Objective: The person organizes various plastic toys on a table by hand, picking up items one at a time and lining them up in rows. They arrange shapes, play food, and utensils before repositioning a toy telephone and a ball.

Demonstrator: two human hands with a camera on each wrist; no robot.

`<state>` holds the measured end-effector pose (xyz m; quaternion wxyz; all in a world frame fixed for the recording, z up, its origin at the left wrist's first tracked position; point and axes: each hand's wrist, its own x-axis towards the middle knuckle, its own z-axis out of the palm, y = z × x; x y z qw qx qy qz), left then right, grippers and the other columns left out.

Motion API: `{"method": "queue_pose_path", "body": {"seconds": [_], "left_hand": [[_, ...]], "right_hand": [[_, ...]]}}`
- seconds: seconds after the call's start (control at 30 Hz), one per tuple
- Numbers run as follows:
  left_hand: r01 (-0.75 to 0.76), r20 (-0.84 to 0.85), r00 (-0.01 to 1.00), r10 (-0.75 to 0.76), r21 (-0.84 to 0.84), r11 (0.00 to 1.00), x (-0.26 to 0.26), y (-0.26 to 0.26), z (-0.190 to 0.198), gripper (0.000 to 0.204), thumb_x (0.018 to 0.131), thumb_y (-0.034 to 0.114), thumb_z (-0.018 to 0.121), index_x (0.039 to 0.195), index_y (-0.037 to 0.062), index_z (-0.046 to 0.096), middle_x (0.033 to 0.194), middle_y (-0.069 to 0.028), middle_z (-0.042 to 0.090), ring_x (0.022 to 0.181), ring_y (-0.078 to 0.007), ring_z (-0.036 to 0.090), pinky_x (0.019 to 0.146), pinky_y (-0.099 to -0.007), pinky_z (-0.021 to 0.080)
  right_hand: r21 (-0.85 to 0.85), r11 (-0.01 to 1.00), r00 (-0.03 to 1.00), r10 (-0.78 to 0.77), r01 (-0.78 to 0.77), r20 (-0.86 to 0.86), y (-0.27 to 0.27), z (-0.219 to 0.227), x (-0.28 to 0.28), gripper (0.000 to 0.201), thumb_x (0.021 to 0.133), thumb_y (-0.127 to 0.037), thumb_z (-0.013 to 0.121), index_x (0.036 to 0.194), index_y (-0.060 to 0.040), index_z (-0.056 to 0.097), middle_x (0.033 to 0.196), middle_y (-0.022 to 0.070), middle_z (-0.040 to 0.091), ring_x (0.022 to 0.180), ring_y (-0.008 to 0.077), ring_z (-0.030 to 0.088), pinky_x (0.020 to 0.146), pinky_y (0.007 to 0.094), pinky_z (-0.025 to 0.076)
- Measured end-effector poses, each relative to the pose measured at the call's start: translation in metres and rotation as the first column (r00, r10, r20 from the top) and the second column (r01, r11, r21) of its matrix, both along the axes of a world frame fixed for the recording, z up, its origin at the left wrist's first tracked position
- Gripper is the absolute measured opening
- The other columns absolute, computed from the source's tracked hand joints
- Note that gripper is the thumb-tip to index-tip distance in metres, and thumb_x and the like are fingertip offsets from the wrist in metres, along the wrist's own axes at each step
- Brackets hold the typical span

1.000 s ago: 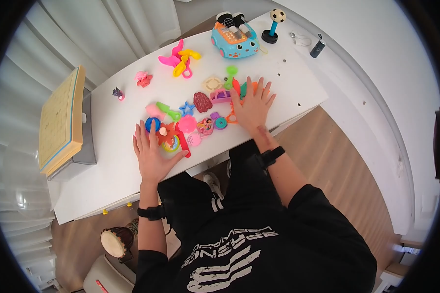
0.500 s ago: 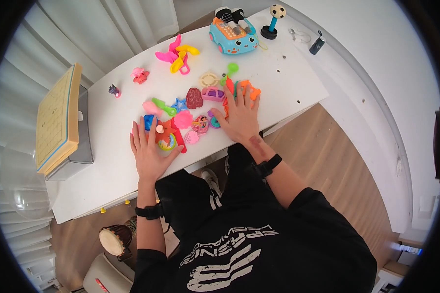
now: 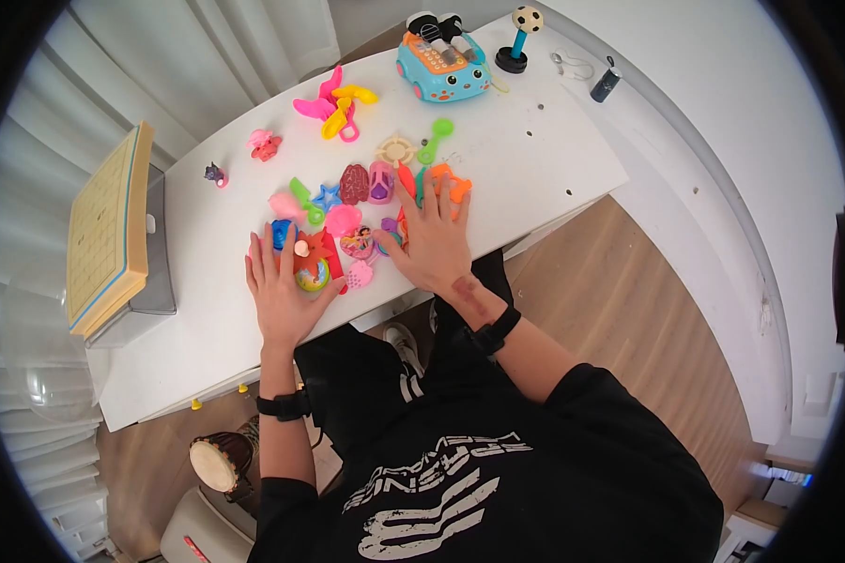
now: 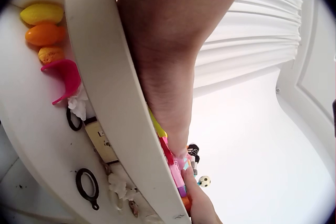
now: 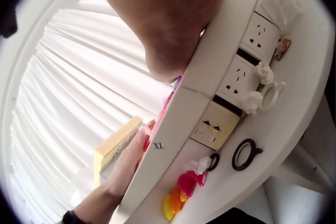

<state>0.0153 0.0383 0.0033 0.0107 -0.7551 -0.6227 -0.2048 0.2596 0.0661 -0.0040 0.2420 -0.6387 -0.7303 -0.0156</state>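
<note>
Overhead | both hands flat, holding nothing: left hand (image 3: pixel 282 291), right hand (image 3: pixel 429 239) on toys (image 3: pixel 347 220) | wrist cams: table (image 4: pixel 105 98) underside only.

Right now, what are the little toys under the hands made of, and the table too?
The little toys look like moulded plastic: bright single colours, smooth and slightly shiny. The table looks like white painted or laminated board, matte and even, though its core cannot be told. Both hands, left hand and right hand, press flat on them.

Toys heaped on the desk (image 3: pixel 535 169) before me.
My left hand (image 3: pixel 282 291) and right hand (image 3: pixel 432 239) flank the toy pile (image 3: pixel 347 220); the toy phone (image 3: pixel 437 61) stands behind it.
</note>
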Motion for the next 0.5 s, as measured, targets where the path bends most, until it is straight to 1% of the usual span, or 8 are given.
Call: {"method": "queue_pose_path", "body": {"seconds": [0.07, 0.13, 0.23, 0.33, 0.47, 0.5], "left_hand": [[-0.003, 0.001, 1.000, 0.003, -0.012, 1.000, 0.000, -0.001, 0.000, 0.105, 0.074, 0.055, 0.085, 0.159, 0.0133, 0.040, 0.166, -0.0187, 0.030, 0.156, -0.0417, 0.019, 0.126, -0.0556, 0.016], [0.015, 0.012, 1.000, -0.015, -0.001, 1.000, -0.001, -0.001, 0.000, 0.114, 0.069, 0.064, 0.086, 0.159, 0.0124, 0.039, 0.166, -0.0189, 0.030, 0.156, -0.0421, 0.019, 0.125, -0.0574, 0.016], [0.022, 0.002, 1.000, -0.021, -0.018, 1.000, -0.002, -0.001, 0.002, 0.117, 0.067, 0.065, 0.086, 0.160, 0.0123, 0.038, 0.166, -0.0188, 0.029, 0.156, -0.0416, 0.019, 0.125, -0.0576, 0.016], [0.015, 0.005, 1.000, -0.015, -0.003, 1.000, -0.002, -0.001, -0.001, 0.117, 0.068, 0.066, 0.086, 0.160, 0.0122, 0.038, 0.166, -0.0187, 0.029, 0.156, -0.0414, 0.019, 0.125, -0.0577, 0.016], [-0.002, -0.001, 1.000, 0.002, -0.009, 1.000, -0.002, 0.001, -0.004, 0.117, 0.068, 0.066, 0.086, 0.160, 0.0120, 0.037, 0.166, -0.0186, 0.029, 0.156, -0.0414, 0.019, 0.125, -0.0580, 0.016], [-0.005, 0.003, 1.000, 0.005, 0.001, 1.000, -0.002, 0.001, -0.005, 0.117, 0.068, 0.066, 0.085, 0.160, 0.0118, 0.037, 0.166, -0.0189, 0.029, 0.156, -0.0415, 0.019, 0.125, -0.0579, 0.016]], "right_hand": [[-0.001, 1.000, 1.000, 0.011, -0.011, -0.005, -0.003, -0.001, -0.005, 0.085, 0.098, -0.064, 0.052, 0.161, -0.0106, 0.034, 0.160, 0.0333, 0.032, 0.151, 0.0530, 0.021, 0.120, 0.0717, 0.010], [-0.007, 1.000, 1.000, 0.019, -0.019, 0.006, -0.005, -0.001, -0.011, 0.085, 0.098, -0.064, 0.052, 0.161, -0.0091, 0.034, 0.160, 0.0330, 0.031, 0.151, 0.0528, 0.022, 0.120, 0.0717, 0.010], [-0.021, 0.999, 0.999, 0.042, -0.042, -0.010, -0.007, -0.001, -0.020, 0.085, 0.098, -0.064, 0.051, 0.160, -0.0079, 0.035, 0.161, 0.0325, 0.030, 0.152, 0.0525, 0.022, 0.120, 0.0713, 0.010], [-0.047, 0.997, 0.998, 0.056, -0.058, -0.036, -0.009, 0.000, -0.024, 0.085, 0.098, -0.063, 0.051, 0.159, -0.0073, 0.035, 0.161, 0.0328, 0.029, 0.152, 0.0523, 0.020, 0.120, 0.0713, 0.010], [-0.036, 0.996, 0.995, 0.077, -0.079, -0.063, -0.009, 0.002, -0.025, 0.085, 0.098, -0.063, 0.053, 0.159, -0.0074, 0.035, 0.161, 0.0334, 0.028, 0.154, 0.0517, 0.017, 0.120, 0.0710, 0.009], [-0.054, 0.995, 0.992, 0.080, -0.085, -0.093, -0.010, 0.003, -0.024, 0.085, 0.098, -0.062, 0.054, 0.159, -0.0073, 0.035, 0.162, 0.0336, 0.027, 0.154, 0.0514, 0.016, 0.121, 0.0706, 0.008]]}}
